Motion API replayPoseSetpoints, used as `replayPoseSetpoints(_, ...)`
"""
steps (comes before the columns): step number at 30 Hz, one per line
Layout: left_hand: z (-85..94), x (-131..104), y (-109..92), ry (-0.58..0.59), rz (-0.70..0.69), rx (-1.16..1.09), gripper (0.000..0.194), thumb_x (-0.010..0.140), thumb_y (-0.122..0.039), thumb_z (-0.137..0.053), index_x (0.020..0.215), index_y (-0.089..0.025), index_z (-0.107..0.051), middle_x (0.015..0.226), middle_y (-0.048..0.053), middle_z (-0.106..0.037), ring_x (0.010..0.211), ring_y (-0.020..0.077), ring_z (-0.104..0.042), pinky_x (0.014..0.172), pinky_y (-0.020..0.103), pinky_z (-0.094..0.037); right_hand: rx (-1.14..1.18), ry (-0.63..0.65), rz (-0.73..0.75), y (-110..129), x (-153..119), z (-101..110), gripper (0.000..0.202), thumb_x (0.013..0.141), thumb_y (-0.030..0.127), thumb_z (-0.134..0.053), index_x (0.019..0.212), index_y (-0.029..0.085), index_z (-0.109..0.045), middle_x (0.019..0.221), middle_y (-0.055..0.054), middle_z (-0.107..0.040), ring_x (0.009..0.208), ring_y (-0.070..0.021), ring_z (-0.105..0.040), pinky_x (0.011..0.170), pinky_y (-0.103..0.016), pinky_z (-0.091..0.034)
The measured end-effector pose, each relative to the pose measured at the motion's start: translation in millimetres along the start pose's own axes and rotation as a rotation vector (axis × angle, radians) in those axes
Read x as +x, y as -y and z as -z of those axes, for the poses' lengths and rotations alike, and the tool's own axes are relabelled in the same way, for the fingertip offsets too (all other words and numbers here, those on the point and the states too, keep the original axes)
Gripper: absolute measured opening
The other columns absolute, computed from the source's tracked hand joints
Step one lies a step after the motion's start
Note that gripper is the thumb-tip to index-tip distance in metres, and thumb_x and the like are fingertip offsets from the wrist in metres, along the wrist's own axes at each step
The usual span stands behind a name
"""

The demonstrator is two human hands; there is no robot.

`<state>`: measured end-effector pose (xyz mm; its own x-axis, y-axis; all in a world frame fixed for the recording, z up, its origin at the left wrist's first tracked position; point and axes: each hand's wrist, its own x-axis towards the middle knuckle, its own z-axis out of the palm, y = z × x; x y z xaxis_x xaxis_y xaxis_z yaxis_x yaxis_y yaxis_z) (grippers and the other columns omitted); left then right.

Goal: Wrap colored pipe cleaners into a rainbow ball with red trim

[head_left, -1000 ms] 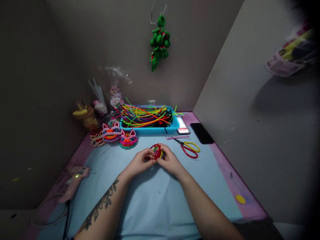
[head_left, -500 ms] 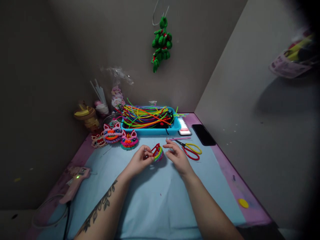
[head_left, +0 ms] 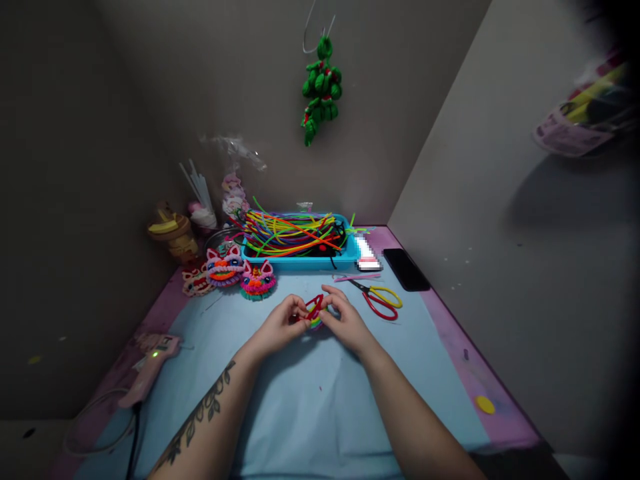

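Note:
A small rainbow-striped piece with red strands [head_left: 315, 319] is held between both hands above the blue cloth. My left hand [head_left: 281, 324] pinches its left side, fingers closed. On the other side, the thumb and fingers of my right hand [head_left: 349, 323] close on its right edge. Scissors with one yellow and one red handle [head_left: 383, 305] lie to the right of my right hand, with a pink strip [head_left: 357, 277] behind them. A pink and orange animal head [head_left: 258, 280] and a purple and orange one [head_left: 225, 265] sit behind my left hand.
At the back stands a blue tray [head_left: 303, 265] of colourful stems. A black phone [head_left: 407, 270] lies to its right. A pink glue gun [head_left: 153, 370] with a cord rests at the left, and a yellow disc [head_left: 485, 405] lies at the right edge. A green ornament [head_left: 321, 90] hangs above.
My right hand has moved left and closed on the rainbow piece, which it was apart from before. The piece is now lower and more covered by fingers.

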<state>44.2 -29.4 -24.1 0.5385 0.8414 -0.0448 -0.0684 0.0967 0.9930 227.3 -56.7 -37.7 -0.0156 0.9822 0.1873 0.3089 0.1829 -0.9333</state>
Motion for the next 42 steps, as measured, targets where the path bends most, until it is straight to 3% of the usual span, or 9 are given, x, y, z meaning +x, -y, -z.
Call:
replayPoseSetpoints(6,-1.1,7,-3,-0.254,0.032,-0.216,0.044,0.058,-0.034,-0.081,0.081,-0.019,-0.047,0.064,-0.006,-0.059,0.055,0.0076,-0.053,0.054,0.019,-0.034,-0.009,-0.256,0.129,6,-4,-7,0.021,0.08,0.025,-0.057,0.1,0.024,-0.054,0.123,-0.01,-0.053,0.117,-0.0242,-0.05,0.095,-0.042,-0.042)
replayPoseSetpoints(9,-2.1,9,-2,-0.361,0.038,-0.353,0.048,0.057,-0.034,-0.082,0.086,-0.02,-0.047,0.06,-0.009,-0.057,0.047,0.0057,-0.049,0.047,0.017,-0.031,-0.126,-0.263,0.243,11,-8,-14,0.018,0.08,0.02,-0.055,0.097,0.025,-0.058,0.11,-0.009,-0.056,0.11,-0.024,-0.052,0.097,-0.042,-0.041)
replayPoseSetpoints(12,-7.0,9,0,-0.372,0.072,-0.489,0.055,0.055,-0.03,-0.083,0.095,-0.02,-0.047,0.066,-0.008,-0.061,0.047,0.0061,-0.052,0.046,0.017,-0.033,-0.208,-0.22,0.3,15,-11,-23,0.016,0.081,0.019,-0.055,0.094,0.026,-0.062,0.101,-0.008,-0.056,0.103,-0.0241,-0.053,0.092,-0.04,-0.044)
replayPoseSetpoints(15,-14.4,9,5,-0.393,0.059,-0.6,0.057,0.056,-0.025,-0.084,0.101,-0.019,-0.049,0.077,-0.002,-0.067,0.061,0.0102,-0.062,0.056,0.02,-0.044,-0.283,-0.244,0.308,17,-14,-31,0.009,0.082,0.021,-0.056,0.088,0.025,-0.063,0.095,-0.007,-0.056,0.097,-0.0241,-0.053,0.088,-0.039,-0.045)
replayPoseSetpoints(20,-23.1,9,12,-0.481,-0.051,-0.68,0.054,0.059,-0.02,-0.082,0.105,-0.019,-0.052,0.086,0.001,-0.068,0.073,0.012,-0.065,0.069,0.023,-0.048,-0.306,-0.229,0.241,13,-13,-36,0.007,0.078,0.026,-0.062,0.084,0.024,-0.059,0.088,-0.006,-0.058,0.09,-0.0239,-0.054,0.081,-0.038,-0.046)
replayPoseSetpoints(24,-25.4,9,16,-0.477,-0.068,-0.698,0.049,0.061,-0.018,-0.08,0.103,-0.019,-0.055,0.094,0.002,-0.068,0.083,0.0128,-0.065,0.079,0.024,-0.048,-0.265,-0.178,0.167,10,-12,-38,0.003,0.081,0.023,-0.058,0.084,0.024,-0.056,0.079,-0.003,-0.061,0.079,-0.0212,-0.056,0.072,-0.034,-0.046)
replayPoseSetpoints(34,-28.5,6,12,-0.48,0.001,-0.815,0.025,0.063,-0.015,-0.078,0.082,-0.014,-0.062,0.081,0.003,-0.068,0.078,0.0131,-0.064,0.078,0.025,-0.05,-0.287,-0.226,0.219,1,-9,-38,0.015,0.083,0.013,-0.049,0.086,0.021,-0.061,0.083,-0.005,-0.066,0.082,-0.0202,-0.058,0.074,-0.032,-0.046)
replayPoseSetpoints(42,-26.6,7,11,-0.513,0.034,-0.756,0.025,0.059,-0.019,-0.082,0.076,-0.014,-0.064,0.075,0.002,-0.067,0.073,0.0121,-0.062,0.079,0.027,-0.051,-0.33,-0.225,0.24,1,-8,-33,0.017,0.085,0.011,-0.047,0.085,0.02,-0.061,0.081,-0.005,-0.063,0.083,-0.0204,-0.056,0.074,-0.032,-0.045)
